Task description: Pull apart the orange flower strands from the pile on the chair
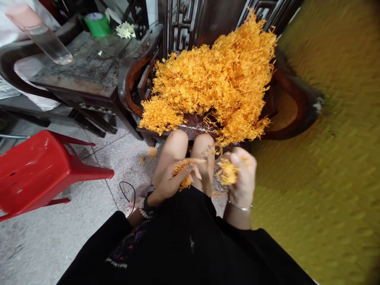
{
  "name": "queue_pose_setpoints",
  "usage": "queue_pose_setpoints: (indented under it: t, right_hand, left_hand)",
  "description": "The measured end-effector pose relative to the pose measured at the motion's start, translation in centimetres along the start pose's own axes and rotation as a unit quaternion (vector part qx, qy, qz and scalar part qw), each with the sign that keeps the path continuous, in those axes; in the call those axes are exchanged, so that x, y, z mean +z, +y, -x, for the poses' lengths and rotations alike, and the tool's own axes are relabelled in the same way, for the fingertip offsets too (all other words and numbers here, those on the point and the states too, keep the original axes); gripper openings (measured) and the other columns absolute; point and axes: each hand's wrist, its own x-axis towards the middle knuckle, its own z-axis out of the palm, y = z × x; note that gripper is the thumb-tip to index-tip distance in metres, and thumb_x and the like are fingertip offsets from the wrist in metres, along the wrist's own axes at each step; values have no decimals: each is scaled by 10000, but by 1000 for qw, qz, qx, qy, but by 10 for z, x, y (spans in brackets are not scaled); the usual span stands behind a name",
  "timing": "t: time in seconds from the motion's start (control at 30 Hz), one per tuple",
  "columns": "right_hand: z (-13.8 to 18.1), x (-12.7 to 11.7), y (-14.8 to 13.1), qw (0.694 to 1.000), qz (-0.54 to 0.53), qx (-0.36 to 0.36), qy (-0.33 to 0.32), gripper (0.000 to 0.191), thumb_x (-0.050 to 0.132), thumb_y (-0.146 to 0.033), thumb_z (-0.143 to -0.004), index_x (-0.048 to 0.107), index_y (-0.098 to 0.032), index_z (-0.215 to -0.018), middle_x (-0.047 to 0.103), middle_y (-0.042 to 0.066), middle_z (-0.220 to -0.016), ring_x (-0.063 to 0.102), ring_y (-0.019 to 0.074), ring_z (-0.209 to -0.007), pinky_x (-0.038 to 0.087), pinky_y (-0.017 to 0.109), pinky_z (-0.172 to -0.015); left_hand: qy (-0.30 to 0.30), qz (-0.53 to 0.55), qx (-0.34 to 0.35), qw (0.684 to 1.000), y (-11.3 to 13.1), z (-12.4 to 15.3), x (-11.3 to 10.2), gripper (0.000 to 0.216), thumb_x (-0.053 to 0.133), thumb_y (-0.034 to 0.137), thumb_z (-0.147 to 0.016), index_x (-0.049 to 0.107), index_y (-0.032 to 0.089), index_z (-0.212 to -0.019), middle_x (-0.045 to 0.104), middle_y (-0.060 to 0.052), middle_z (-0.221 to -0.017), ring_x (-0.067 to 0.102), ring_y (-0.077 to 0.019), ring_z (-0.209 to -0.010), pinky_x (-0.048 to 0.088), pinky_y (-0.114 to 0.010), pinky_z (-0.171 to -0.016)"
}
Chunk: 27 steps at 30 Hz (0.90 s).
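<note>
A big heap of small orange flower sprigs [213,75] with thin stems covers the seat of a dark carved wooden chair [297,118] in front of my knees. My left hand [175,180], above my lap, curls around a few orange sprigs [186,183] that show at its palm. To the right, my right hand [245,170] is closed on a small bunch of orange sprigs [227,171], slightly blurred. The two hands are apart, just short of the heap's front edge.
A red plastic stool [44,170] stands on the left. A dark wooden side table [92,67] bears a clear bottle [50,43], a green tape roll [97,24] and pale flowers [126,30]. Orange scraps [152,152] lie on the floor. A yellow-green textured surface [326,190] borders the right.
</note>
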Motion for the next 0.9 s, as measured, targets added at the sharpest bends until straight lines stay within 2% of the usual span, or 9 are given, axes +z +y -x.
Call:
queue_pose_setpoints:
  t: [0.1, 0.23, 0.33, 0.47, 0.63, 0.8, 0.9]
  right_hand:
    - [6, 14, 6, 994, 62, 32, -81, 451, 684, -387, -790, 375, -197, -521, 342, -52, -503, 267, 79, -458, 203, 251, -437]
    - [5, 18, 6, 988, 73, 50, -128, 448, 660, -368, -817, 365, -192, -528, 339, -56, -497, 253, 76, -468, 193, 246, -449]
    - [4, 14, 7, 980, 106, 56, -155, 454, 663, -388, -813, 365, -192, -532, 330, -58, -498, 257, 78, -477, 189, 246, -458]
    - [4, 13, 10, 975, 134, 56, -168, 451, 667, -410, -808, 372, -193, -544, 325, -61, -508, 260, 79, -483, 191, 247, -466]
    - [3, 14, 12, 973, 133, 59, -178, 467, 668, -395, -808, 351, -193, -531, 309, -65, -500, 240, 74, -476, 175, 251, -469]
    - [4, 15, 9, 970, 118, 69, -200, 484, 661, -387, -809, 323, -194, -523, 301, -64, -496, 227, 72, -472, 160, 258, -467]
    - [4, 16, 8, 967, 121, 64, -214, 498, 665, -393, -803, 310, -194, -517, 280, -65, -497, 216, 72, -480, 158, 259, -470]
  left_hand:
    - [-6, -19, -10, 1000, -1, -4, 3, 327, 491, 466, -921, 602, 164, -860, 568, -10, -699, 514, -112, -606, 405, -234, -588]
    - [-28, -67, -9, 997, 2, -2, -1, 320, 525, 469, -903, 546, 166, -802, 531, 5, -680, 490, -110, -622, 382, -236, -600]
    - [-36, -50, -9, 998, 2, -2, -3, 336, 615, 490, -836, 530, 168, -789, 509, 18, -672, 466, -100, -596, 359, -230, -578]
    - [-46, -28, -10, 998, 3, -3, -2, 382, 593, 541, -826, 535, 167, -777, 501, 22, -645, 439, -98, -571, 345, -229, -559]
    - [-26, -111, -20, 993, 9, -4, -2, 325, 569, 446, -872, 554, 159, -720, 490, 21, -626, 408, -93, -574, 315, -228, -544]
    - [-146, -100, -76, 981, 14, -2, -3, 365, 495, 455, -904, 505, 163, -685, 493, 8, -606, 412, -101, -548, 317, -243, -522]
    - [-116, -109, -41, 986, 12, -2, -2, 375, 427, 479, -925, 526, 168, -741, 504, -1, -653, 422, -117, -591, 334, -253, -558]
